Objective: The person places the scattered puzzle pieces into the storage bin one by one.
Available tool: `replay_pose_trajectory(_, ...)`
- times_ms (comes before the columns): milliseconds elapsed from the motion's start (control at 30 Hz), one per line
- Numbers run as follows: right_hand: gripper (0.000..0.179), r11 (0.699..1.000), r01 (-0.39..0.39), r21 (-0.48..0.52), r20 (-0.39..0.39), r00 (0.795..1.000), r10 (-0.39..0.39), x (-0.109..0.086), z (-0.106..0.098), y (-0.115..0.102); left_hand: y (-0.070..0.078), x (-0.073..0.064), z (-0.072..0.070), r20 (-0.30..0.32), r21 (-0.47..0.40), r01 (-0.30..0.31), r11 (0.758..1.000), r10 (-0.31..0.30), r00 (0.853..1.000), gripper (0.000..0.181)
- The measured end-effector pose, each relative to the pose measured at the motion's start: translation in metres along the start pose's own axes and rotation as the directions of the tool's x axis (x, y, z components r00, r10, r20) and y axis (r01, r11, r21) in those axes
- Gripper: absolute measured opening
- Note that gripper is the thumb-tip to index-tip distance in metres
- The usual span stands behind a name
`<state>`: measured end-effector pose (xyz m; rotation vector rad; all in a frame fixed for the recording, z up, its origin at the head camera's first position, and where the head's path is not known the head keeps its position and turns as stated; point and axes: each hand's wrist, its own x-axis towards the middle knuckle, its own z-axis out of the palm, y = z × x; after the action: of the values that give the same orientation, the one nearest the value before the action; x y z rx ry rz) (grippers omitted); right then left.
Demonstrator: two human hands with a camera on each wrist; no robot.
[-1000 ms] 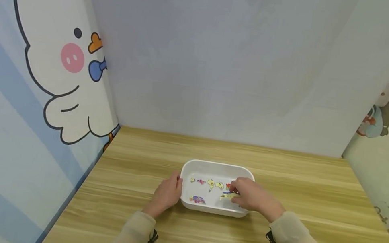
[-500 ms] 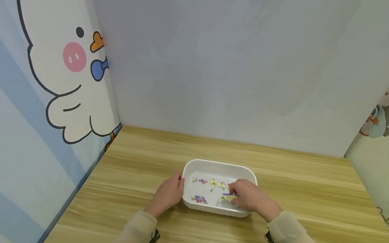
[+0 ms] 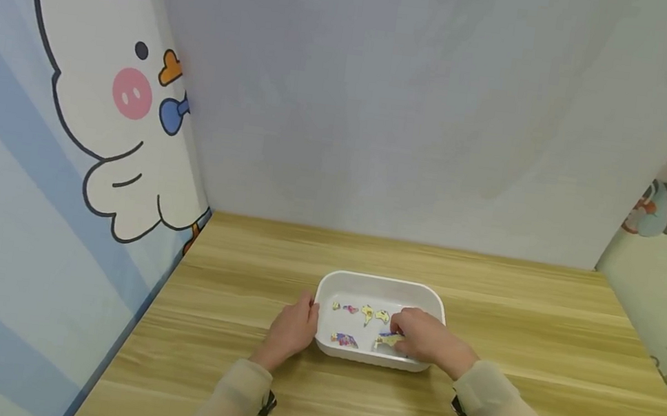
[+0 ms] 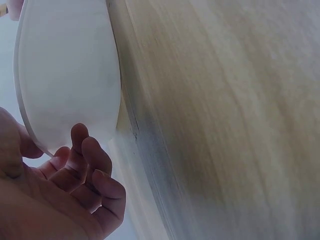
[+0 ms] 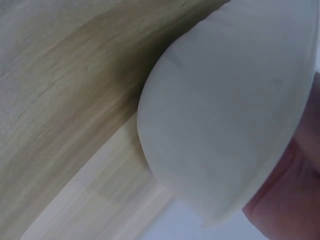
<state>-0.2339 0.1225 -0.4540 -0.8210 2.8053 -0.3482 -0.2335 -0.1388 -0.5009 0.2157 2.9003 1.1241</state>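
A white rectangular tray (image 3: 374, 361) sits on the table. My left hand (image 3: 292, 328) grips its left end, thumb over the rim and fingers curled against the outer wall; the left wrist view shows these fingers below the tray's side (image 4: 70, 65). My right hand (image 3: 432, 339) reaches over the right end into the tray. Its thumb and fingers pinch a flat yellow-and-blue cut-out (image 3: 387, 340), partly hidden by the hand. In the right wrist view the tray's wall (image 5: 215, 110) covers most of the fingers.
In the tray, small yellow cut-outs (image 3: 367, 313) and a pink one (image 3: 350, 309) form a row, with a purple, patterned cut-out (image 3: 345, 340) near the front wall. A wood-grain table (image 3: 278, 250) surrounds it, backed by a grey cloth wall (image 3: 382, 117).
My right hand has shifted slightly left within the tray, and the yellow-and-blue cut-out has moved left with it. A red bit beside the fingers is now hidden. The left hand keeps its hold.
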Motion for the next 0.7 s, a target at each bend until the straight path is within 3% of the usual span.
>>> replay_pose_trajectory(700, 0.023, 0.999, -0.048, -0.021, 0.038, 0.998, 0.048, 0.0083, 0.0049, -0.0042, -0.0025, 0.0017, 0.0022, -0.002, 0.017, -0.012, 1.0, 0.012, 1.0, 0.019)
